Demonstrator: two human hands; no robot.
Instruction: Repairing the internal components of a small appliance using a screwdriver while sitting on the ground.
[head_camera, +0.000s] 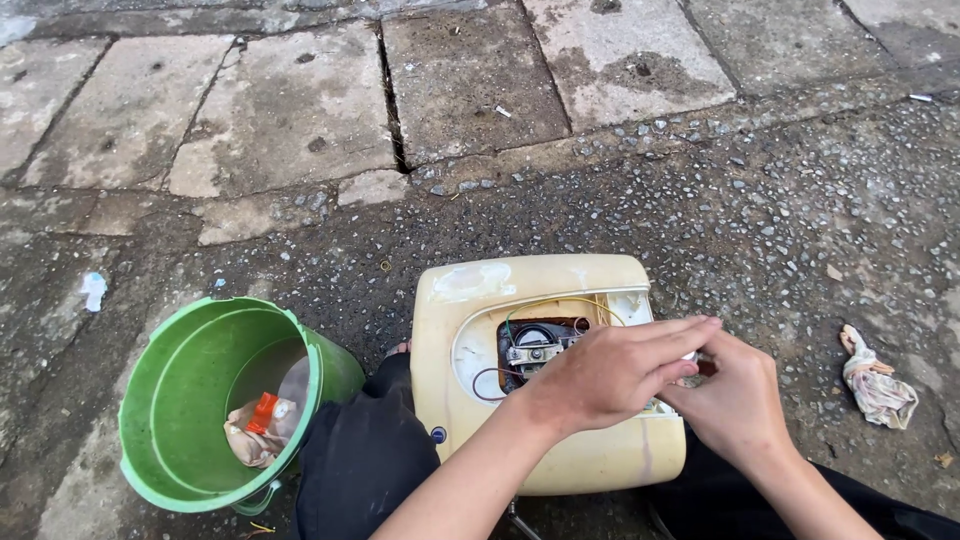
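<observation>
Outdoors, two hands work at an opened cream appliance on rough ground.

Nearest, the left hand (610, 375) and right hand (735, 400) meet over the right side of the cream appliance casing (500, 300), which rests against black-trousered knees (365, 455); both grips pinch around something too hidden to tell. Wires and a metal part (530, 345) show in the opening. A green bucket (185, 375) stands left, a crumpled rag (878, 385) right, on pebbly asphalt (740, 210). Farther off lie cracked, stained paving slabs (290, 100).
</observation>
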